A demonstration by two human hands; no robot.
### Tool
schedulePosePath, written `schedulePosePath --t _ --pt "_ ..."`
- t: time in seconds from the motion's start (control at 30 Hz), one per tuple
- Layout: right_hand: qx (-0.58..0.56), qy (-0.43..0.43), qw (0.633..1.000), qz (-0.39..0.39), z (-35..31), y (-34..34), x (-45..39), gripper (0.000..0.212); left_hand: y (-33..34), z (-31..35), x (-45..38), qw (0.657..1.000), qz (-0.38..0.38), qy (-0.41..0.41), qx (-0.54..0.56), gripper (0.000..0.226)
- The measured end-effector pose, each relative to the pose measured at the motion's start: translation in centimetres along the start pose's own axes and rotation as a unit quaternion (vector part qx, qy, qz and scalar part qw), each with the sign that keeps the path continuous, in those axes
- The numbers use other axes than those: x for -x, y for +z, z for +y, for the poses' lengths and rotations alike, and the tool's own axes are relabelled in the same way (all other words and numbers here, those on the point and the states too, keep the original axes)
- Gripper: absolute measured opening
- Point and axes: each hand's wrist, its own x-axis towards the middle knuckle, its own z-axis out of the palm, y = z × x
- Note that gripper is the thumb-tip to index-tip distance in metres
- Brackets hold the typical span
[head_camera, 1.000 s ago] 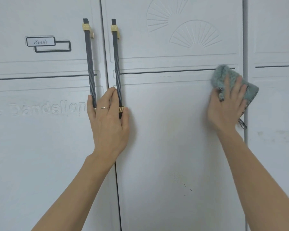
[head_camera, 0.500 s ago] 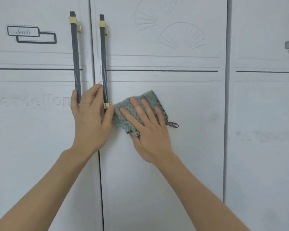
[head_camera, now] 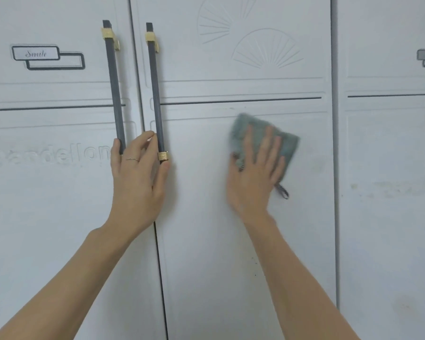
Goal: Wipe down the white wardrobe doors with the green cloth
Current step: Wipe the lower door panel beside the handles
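The right hand [head_camera: 254,175] presses the green cloth [head_camera: 263,138] flat, fingers straight, on the middle door [head_camera: 243,241], right of the dark handles [head_camera: 156,94]. The left hand [head_camera: 138,177] rests open between them. Marks on the rightmost door [head_camera: 390,192] suggest much wiping remains.

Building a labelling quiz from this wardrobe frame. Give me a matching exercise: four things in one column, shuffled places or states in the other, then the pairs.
Column 1
1. green fluffy cloth
2. left hand
3. small "Smile" label plate
4. dark ribbed bar handle with gold ends

Column 2
A. upper part of the left white door
B. rests flat over the seam between two doors
C. pressed to the middle white door under the right hand
D. upright along the middle door's left edge

Pairs: 1-C, 2-B, 3-A, 4-D
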Motion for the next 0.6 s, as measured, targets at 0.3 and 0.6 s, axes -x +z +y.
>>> schedulePosePath --t 0.3,0.6 --pt "0.031 -0.328 0.94 -0.095 1.2 1.1 4.8 0.066 0.2 0.0 0.4 0.999 0.029 0.013 -0.003 0.043" --pt "-0.009 0.109 0.994 -0.029 3.0 -0.4 0.4 0.064 1.2 0.6 0.9 0.997 0.074 0.006 -0.003 0.04"
